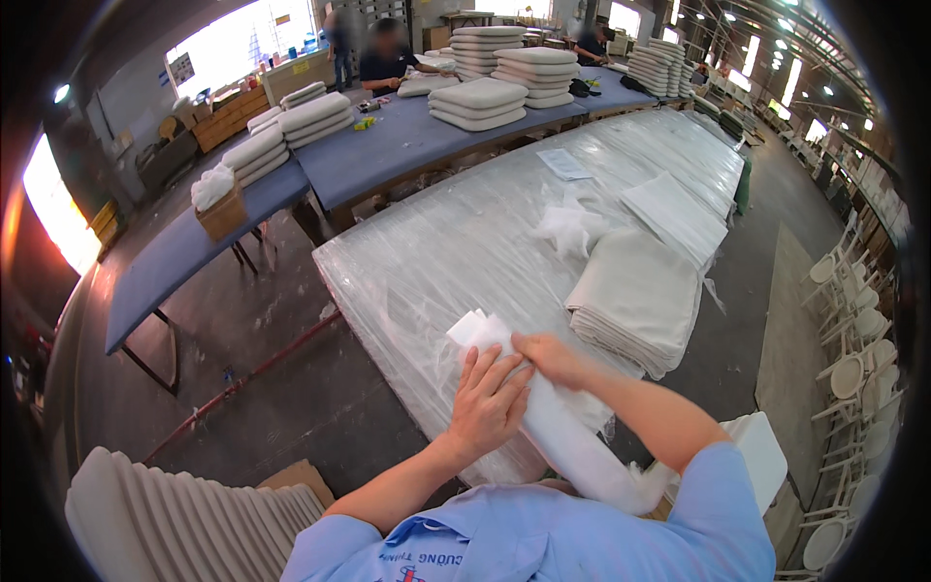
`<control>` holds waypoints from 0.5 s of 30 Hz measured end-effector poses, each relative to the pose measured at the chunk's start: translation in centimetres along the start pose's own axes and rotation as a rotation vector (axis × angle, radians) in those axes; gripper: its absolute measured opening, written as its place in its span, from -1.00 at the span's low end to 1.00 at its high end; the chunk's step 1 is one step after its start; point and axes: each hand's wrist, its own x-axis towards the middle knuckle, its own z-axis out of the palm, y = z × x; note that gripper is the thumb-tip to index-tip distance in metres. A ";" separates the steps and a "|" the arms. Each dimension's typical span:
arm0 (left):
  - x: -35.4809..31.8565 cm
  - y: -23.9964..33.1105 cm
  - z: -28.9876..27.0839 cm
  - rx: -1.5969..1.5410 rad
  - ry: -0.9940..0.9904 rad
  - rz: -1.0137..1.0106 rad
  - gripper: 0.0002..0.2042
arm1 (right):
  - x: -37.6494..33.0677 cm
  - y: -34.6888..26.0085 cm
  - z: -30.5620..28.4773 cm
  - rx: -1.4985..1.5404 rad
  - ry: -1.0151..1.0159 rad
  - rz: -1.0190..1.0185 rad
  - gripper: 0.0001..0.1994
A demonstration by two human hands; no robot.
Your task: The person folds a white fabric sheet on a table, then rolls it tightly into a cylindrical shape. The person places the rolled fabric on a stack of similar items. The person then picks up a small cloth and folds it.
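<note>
A long, soft white padded piece (567, 441) lies on the plastic-covered table (417, 262), reaching toward my body at the near side. White layers (472, 328) stick out at its far end. My left hand (493, 396) rests on top of this end with its fingers stretched out. Just to the right, my right hand (549, 359) is closed on the edge of the same piece, the fingertips partly hidden. To the right of my right hand sits a stack of folded off-white fabric pieces (635, 296).
Crumpled white material (574, 228), flat white sheets (679, 215) and a paper (564, 164) lie farther up the table. A blue table (388, 145) behind bears cushion stacks (478, 102), with people working there. More cushions (184, 519) stand at lower left; white chairs (849, 373) line the right.
</note>
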 end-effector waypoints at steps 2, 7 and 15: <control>0.4 -0.1 -0.3 0.015 -0.042 0.020 -0.70 | 0.5 -2.6 -0.9 0.026 -0.052 -0.063 -0.43; 0.9 -0.4 0.2 -0.014 -0.017 0.050 -0.71 | 2.0 -5.2 -0.5 -0.253 -0.114 -0.084 -0.42; 0.4 -0.1 0.9 -0.147 -0.002 0.082 -0.63 | 2.6 -0.1 0.6 -0.011 0.107 -0.031 -0.44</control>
